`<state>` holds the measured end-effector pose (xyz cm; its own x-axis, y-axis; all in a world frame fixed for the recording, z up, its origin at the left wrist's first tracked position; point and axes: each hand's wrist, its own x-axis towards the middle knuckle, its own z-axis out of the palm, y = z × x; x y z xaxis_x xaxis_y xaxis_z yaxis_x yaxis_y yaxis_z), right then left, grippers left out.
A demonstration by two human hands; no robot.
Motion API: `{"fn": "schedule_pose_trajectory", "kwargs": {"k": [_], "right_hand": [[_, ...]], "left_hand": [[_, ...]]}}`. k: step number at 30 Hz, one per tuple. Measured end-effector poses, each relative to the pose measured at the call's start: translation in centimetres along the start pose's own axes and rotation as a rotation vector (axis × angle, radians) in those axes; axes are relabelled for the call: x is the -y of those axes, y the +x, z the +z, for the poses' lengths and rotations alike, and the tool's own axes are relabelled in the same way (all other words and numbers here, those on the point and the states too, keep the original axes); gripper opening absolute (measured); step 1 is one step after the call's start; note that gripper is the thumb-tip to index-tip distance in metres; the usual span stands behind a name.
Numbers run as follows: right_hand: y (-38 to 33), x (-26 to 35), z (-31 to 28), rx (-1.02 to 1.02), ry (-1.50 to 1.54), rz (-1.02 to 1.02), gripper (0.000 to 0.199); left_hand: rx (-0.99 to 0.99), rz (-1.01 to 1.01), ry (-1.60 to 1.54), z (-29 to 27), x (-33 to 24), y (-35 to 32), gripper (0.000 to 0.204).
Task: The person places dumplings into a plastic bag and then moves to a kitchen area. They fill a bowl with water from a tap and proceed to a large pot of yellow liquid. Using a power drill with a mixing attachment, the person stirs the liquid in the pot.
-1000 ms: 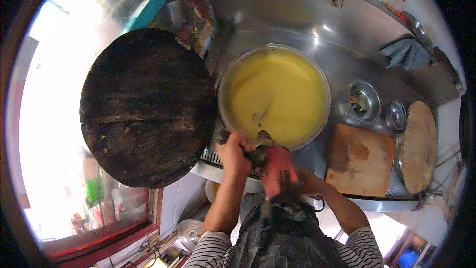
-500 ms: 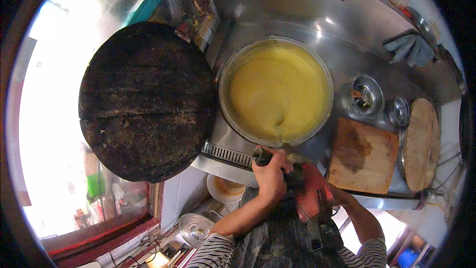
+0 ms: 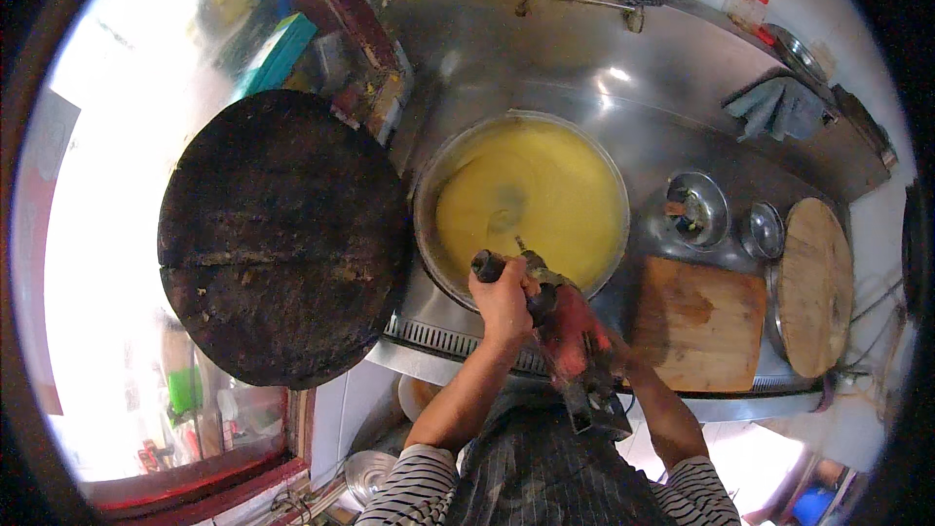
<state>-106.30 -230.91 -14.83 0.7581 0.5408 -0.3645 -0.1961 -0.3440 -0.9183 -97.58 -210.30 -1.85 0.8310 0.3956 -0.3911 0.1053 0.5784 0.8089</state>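
Observation:
A red and black power drill [image 3: 570, 336] with a dark side handle is held in both my hands, over the near rim of a large metal pot [image 3: 425, 244]. My left hand [image 3: 501, 304] is wrapped round the side handle near the drill's front. Behind the drill body, at its rear, is my right hand [image 3: 617, 356], mostly hidden; its fingers do not show clearly. A thin metal rod [image 3: 521, 244] points from the drill's front into the pot. Smooth yellow batter [image 3: 570, 185] fills much of the pot, with a swirled hollow near the rod.
A big round blackened board [image 3: 282, 244] is close at the pot's left. On the steel counter to the right are a rectangular wooden board [image 3: 701, 331], two metal bowls [image 3: 716, 219] [image 3: 763, 231] and a round wooden board [image 3: 816, 282]. A grey cloth [image 3: 779, 107] hangs farther back.
Both hands have carried the drill forward and left, farther over the pot. The drill's front now overlaps the batter. The view has shifted, showing more of the back wall.

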Motion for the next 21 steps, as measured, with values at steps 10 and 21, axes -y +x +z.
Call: {"fn": "schedule_pose_trajectory", "kwargs": {"k": [10,21], "right_hand": [[-5.9,1.9,-0.7,0.246,-0.240,0.125,0.059],[0.4,7.2,1.3,0.348,-0.037,0.076,0.066]], "left_hand": [[0.059,-0.203,-0.085,-1.6,0.2,-3.3,0.015],[-0.120,-0.063,-0.054,-4.5,-6.0,-0.1,0.017]]}}
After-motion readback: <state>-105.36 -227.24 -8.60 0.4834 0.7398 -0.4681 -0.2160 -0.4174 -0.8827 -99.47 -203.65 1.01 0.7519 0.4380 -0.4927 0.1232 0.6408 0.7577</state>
